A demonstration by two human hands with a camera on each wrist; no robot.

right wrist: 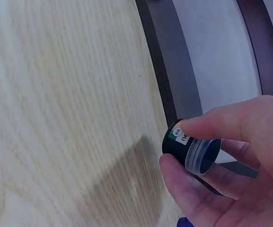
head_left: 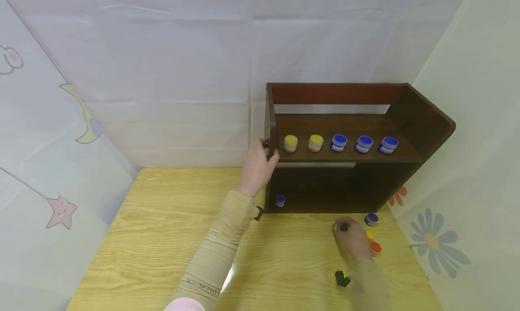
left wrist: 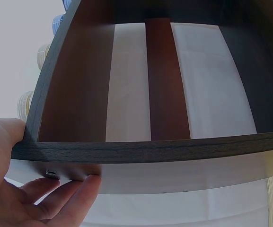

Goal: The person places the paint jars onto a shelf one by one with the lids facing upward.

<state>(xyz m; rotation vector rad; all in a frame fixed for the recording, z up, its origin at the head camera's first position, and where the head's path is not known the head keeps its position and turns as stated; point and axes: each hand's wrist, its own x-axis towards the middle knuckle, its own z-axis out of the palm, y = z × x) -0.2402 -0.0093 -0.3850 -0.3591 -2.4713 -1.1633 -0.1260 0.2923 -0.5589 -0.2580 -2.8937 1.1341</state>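
Pale walls (head_left: pixel 183 76) are enclosing a yellow worktop (head_left: pixel 162 239) as two hands are working at a brown shelf (head_left: pixel 420 121).
Thumb and fingers of the right hand (head_left: pixel 353 239) are pinching a tilted dark jar (right wrist: pixel 187 147) just by the shelf's front edge, toward the worktop's right side; whether it is touching the worktop cannot be told. Meanwhile, the left hand (head_left: pixel 257 166) is gripping the front edge of the left panel (head_left: pixel 271 112). Beside the right hand, near the worktop's right edge, a purple jar (head_left: pixel 371 219), yellow jar (head_left: pixel 370 234) and red jar (head_left: pixel 375 248) are standing, purple nearest the shelf. Another blue jar (head_left: pixel 280 200) is standing near the lower tier's (head_left: pixel 321 203) left end. Along the upper tier's (head_left: pixel 345 121) front edge, two yellow jars (head_left: pixel 315 143) and, to their right, three blue jars (head_left: pixel 363 144) are forming a row.
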